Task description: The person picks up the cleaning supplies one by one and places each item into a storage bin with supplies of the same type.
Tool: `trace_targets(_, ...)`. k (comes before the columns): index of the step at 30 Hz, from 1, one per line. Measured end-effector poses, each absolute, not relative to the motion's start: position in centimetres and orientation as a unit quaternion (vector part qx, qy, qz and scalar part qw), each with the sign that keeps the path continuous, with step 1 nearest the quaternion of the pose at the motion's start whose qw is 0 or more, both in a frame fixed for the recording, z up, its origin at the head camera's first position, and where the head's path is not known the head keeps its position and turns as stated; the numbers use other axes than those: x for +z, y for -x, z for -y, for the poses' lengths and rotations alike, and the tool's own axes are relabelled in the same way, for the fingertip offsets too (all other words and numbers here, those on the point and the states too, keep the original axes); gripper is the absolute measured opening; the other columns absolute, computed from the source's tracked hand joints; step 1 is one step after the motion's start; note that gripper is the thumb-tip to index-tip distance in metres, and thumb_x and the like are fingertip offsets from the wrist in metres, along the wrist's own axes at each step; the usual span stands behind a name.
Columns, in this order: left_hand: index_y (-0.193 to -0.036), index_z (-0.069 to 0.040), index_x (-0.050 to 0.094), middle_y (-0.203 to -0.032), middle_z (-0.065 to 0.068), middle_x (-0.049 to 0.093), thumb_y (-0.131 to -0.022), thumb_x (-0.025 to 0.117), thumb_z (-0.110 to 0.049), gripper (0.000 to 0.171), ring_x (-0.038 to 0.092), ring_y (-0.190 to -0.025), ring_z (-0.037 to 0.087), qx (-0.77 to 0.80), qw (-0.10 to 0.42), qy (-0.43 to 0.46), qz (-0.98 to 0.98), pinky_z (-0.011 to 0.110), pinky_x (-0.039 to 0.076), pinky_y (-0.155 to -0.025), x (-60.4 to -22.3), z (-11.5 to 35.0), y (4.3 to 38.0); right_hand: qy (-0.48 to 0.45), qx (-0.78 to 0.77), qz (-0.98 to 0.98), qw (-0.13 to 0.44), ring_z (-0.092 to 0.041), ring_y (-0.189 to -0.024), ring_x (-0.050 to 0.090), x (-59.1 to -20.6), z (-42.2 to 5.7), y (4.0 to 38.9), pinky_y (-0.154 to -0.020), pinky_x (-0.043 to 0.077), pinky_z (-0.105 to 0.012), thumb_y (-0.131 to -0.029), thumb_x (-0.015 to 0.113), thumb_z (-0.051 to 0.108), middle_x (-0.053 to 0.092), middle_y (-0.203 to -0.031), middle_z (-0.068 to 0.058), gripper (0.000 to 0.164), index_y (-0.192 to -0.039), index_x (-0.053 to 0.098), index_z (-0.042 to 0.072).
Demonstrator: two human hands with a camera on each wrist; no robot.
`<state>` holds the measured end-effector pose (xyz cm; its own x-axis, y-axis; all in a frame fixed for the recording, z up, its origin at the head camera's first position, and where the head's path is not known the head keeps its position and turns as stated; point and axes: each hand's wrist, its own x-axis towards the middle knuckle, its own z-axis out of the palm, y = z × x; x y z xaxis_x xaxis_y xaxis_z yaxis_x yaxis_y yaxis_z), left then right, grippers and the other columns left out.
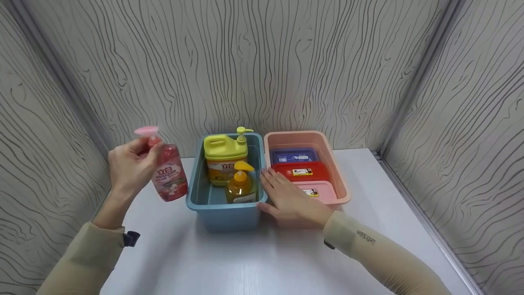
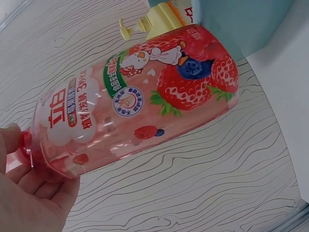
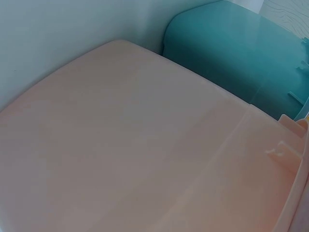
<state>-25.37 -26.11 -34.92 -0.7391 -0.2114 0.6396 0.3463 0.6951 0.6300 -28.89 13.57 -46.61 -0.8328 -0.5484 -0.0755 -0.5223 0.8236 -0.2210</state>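
Note:
My left hand [image 1: 133, 166] grips a clear pump bottle [image 1: 171, 176] of pink detergent by its neck, tilted, to the left of the blue bin [image 1: 229, 219]. Strawberries and a blueberry show on its label in the left wrist view. Inside the blue bin stand a yellow-topped jug [image 1: 223, 153] with a pump and an amber pump bottle [image 1: 238, 188]. With fingers straight, my right hand [image 1: 286, 194] rests at the adjoining rims of the blue bin and the pink bin [image 1: 344, 196]. The right wrist view shows the pink bin's outer wall [image 3: 135, 145] but not the hand.
In the pink bin sit a blue-lidded box [image 1: 294, 155], a red-lidded box [image 1: 282, 170] and a pink-lidded box [image 1: 327, 189]. Both bins stand side by side on a white table [image 1: 237, 266], near the wood-grain patterned back wall [image 1: 262, 65]. Similar panels rise at both sides.

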Motion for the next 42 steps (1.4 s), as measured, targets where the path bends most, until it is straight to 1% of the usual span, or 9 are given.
trace_targets(4,-0.117,0.003,0.085,-0.091,0.023,0.081,-0.106,0.08,-0.017,0.023,0.053,-0.067,0.005,-0.393,0.364,0.05,0.843,0.007,0.042,-0.06,-34.3,25.7,25.5,0.28,-0.095,-0.953,0.067,-0.026,-0.181,0.001,-46.6,-13.6,28.9,-0.146,0.015,-0.057,-0.101,0.035,0.092,-0.005,-0.191,0.015,0.104,-0.181,-0.003,0.037)
trace_targets(9,-0.113,0.004,0.085,-0.088,0.022,0.08,-0.104,0.082,-0.016,0.022,0.053,-0.067,0.006,-0.393,0.368,0.068,0.84,0.007,0.041,-0.06,-34.1,25.1,25.7,0.281,-0.096,-0.953,0.065,-0.026,-0.181,0.0,-46.6,-13.6,28.8,-0.146,0.016,-0.057,-0.101,0.035,0.092,-0.005,-0.191,0.015,0.104,-0.181,-0.003,0.037)
trace_targets(17,-0.113,0.001,0.085,-0.086,0.019,0.079,-0.104,0.083,-0.017,0.021,0.054,-0.067,0.009,-0.392,0.354,0.08,0.846,0.008,0.041,-0.059,-34.0,24.1,26.0,0.28,-0.104,-0.952,0.064,-0.027,-0.181,0.002,-46.5,-13.6,28.7,-0.146,0.016,-0.056,-0.101,0.035,0.091,-0.005,-0.191,0.015,0.104,-0.181,-0.004,0.037)
trace_targets(21,-0.116,0.001,0.085,-0.089,0.019,0.08,-0.105,0.082,-0.017,0.021,0.056,-0.068,0.01,-0.393,0.346,0.082,0.848,0.007,0.043,-0.06,-34.0,23.7,26.1,0.28,-0.108,-0.952,0.062,-0.028,-0.181,0.002,-46.6,-13.7,28.8,-0.146,0.016,-0.058,-0.102,0.037,0.091,-0.005,-0.191,0.015,0.103,-0.181,-0.003,0.038)
trace_targets(24,-0.116,0.002,0.085,-0.089,0.019,0.081,-0.104,0.082,-0.016,0.021,0.057,-0.068,0.01,-0.397,0.343,0.091,0.846,0.007,0.044,-0.06,-34.0,23.4,26.3,0.284,-0.105,-0.951,0.062,-0.027,-0.181,0.002,-46.7,-13.6,28.9,-0.146,0.016,-0.058,-0.103,0.039,0.089,-0.003,-0.192,0.013,0.103,-0.181,0.0,0.035)
trace_targets(30,-0.111,0.002,0.085,-0.088,0.019,0.081,-0.103,0.084,-0.016,0.02,0.056,-0.068,0.011,-0.398,0.339,0.103,0.846,0.008,0.043,-0.06,-34.1,22.9,26.6,0.288,-0.097,-0.95,0.066,-0.026,-0.181,0.001,-46.8,-13.3,29.3,-0.146,0.016,-0.058,-0.105,0.04,0.085,0.0,-0.193,0.007,0.103,-0.182,0.003,0.028)
trace_targets(35,-0.115,0.001,0.084,-0.091,0.018,0.081,-0.103,0.084,-0.017,0.022,0.06,-0.071,0.014,-0.406,0.319,0.107,0.85,0.007,0.047,-0.062,-33.9,22.3,26.8,0.29,-0.092,-0.951,0.062,-0.027,-0.181,0.002,-46.7,-13.4,29.2,-0.146,0.016,-0.057,-0.103,0.036,0.089,0.0,-0.193,0.008,0.105,-0.182,0.002,0.029)
trace_targets(42,-0.119,0.0,0.084,-0.094,0.018,0.081,-0.105,0.082,-0.017,0.022,0.062,-0.075,0.017,-0.417,0.298,0.112,0.851,0.008,0.051,-0.066,-33.9,21.7,26.9,0.289,-0.093,-0.951,0.058,-0.028,-0.181,0.002,-46.8,-13.5,29.1,-0.146,0.017,-0.057,-0.103,0.036,0.09,-0.002,-0.192,0.011,0.104,-0.182,0.001,0.033)
